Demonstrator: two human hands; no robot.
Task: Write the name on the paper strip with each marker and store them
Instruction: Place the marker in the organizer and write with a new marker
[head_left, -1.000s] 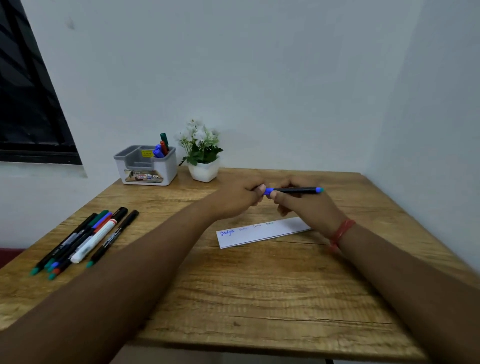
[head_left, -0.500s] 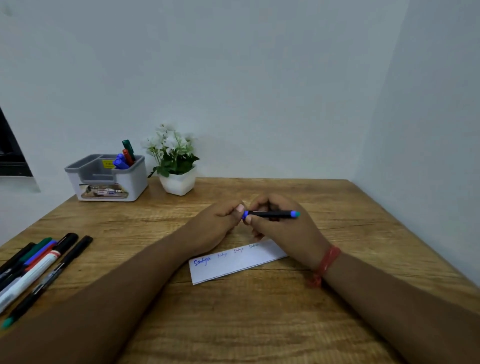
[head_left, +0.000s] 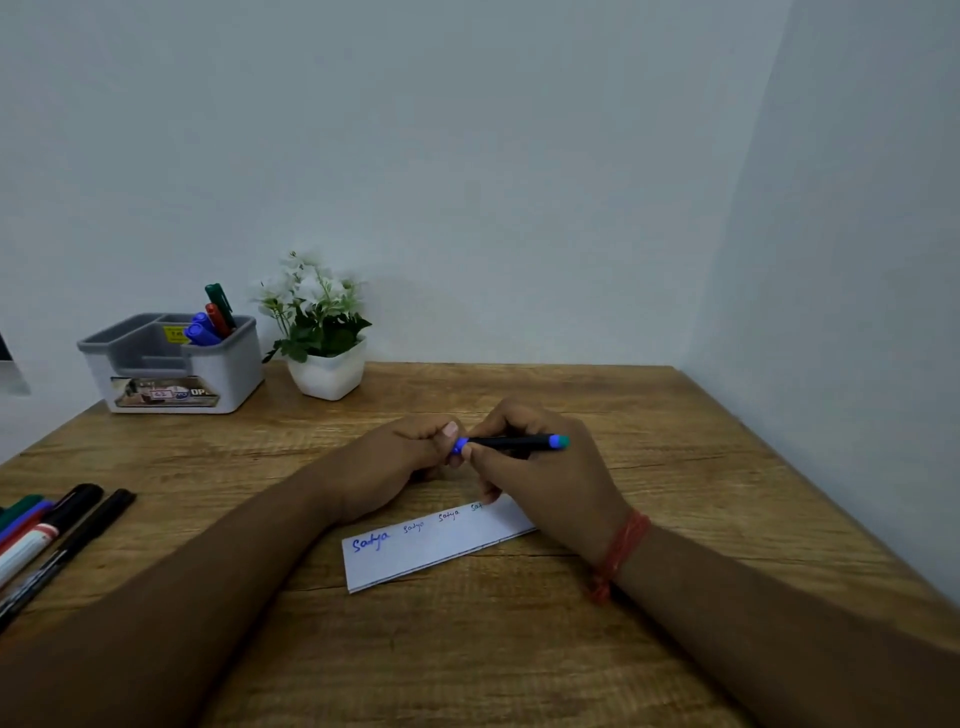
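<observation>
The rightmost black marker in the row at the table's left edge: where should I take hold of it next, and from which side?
Grip the black marker on its slim barrel, just below the cap, coming from above with thumb and fingers across it. It lies flat on the table, cap pointing away. Its right side is free, while another marker lies close on its left. Its lower end runs out of view.
</observation>
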